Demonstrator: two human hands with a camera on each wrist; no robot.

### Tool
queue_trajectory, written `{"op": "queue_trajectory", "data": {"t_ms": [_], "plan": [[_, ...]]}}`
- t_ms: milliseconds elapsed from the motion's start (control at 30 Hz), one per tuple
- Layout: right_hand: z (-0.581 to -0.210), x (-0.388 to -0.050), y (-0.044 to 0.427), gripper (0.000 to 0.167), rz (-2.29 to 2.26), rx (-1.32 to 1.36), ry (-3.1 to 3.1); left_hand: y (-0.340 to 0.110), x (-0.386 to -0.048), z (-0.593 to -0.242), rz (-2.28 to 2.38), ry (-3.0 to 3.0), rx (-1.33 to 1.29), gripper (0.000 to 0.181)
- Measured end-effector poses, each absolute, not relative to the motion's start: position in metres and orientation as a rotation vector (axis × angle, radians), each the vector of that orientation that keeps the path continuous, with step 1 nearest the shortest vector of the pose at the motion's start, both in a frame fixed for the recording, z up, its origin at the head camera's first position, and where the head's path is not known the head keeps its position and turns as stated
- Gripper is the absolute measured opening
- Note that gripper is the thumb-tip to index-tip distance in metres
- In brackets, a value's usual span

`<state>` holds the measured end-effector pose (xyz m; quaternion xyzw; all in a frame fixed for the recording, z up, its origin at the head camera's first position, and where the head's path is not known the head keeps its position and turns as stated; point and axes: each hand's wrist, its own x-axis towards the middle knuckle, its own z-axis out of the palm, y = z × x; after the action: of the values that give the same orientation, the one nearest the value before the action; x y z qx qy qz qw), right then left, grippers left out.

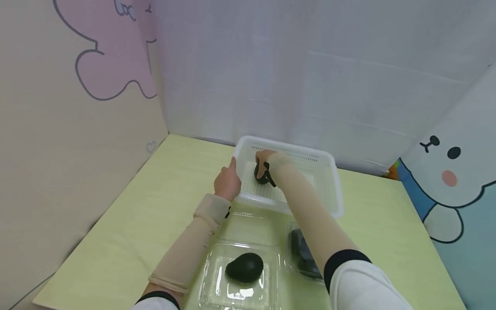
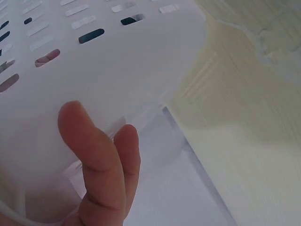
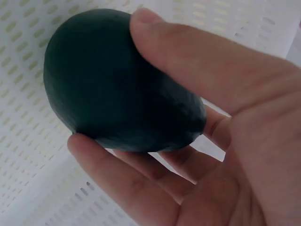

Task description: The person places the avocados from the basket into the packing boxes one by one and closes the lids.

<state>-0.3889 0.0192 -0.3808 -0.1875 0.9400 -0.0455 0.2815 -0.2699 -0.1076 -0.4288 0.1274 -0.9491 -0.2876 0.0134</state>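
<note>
A dark green avocado (image 3: 103,80) is held in my right hand (image 1: 265,160), low inside the white plastic basket (image 1: 336,185). In the right wrist view the thumb lies over the avocado while the other fingers curve round its other side. My left hand (image 1: 227,183) grips the left side of the basket; the left wrist view shows fingers (image 2: 101,165) against its outer wall. Nearer to me, another avocado (image 1: 245,268) lies in an open clear plastic clamshell box (image 1: 267,297). To its right, a second clear box (image 1: 289,258) contains dark items, partly covered by my right forearm.
All of this stands on a table with a pale yellow-green cover (image 1: 155,189). A white sheet (image 1: 271,77) hangs behind the basket. Panels with cartoon figures border the table on the left (image 1: 97,150) and right (image 1: 465,241).
</note>
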Motion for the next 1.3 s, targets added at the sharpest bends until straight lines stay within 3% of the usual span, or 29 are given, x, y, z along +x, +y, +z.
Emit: {"op": "queue_trajectory", "data": {"t_ms": [333,667,1300], "plan": [[-0.396,-0.403,0.025,0.058,-0.004,-0.619,2.485,-0.114,-0.274,-0.434,-0.883,-2.958,0.374,0.069],[-0.390,-0.393,0.032,0.055,-0.014,-0.712,2.464,-0.118,-0.275,-0.434,-0.906,-2.958,0.364,0.069],[-0.345,-0.375,0.051,0.058,-0.156,-0.986,2.518,-0.139,-0.278,-0.433,-0.915,-2.960,0.379,0.068]]}}
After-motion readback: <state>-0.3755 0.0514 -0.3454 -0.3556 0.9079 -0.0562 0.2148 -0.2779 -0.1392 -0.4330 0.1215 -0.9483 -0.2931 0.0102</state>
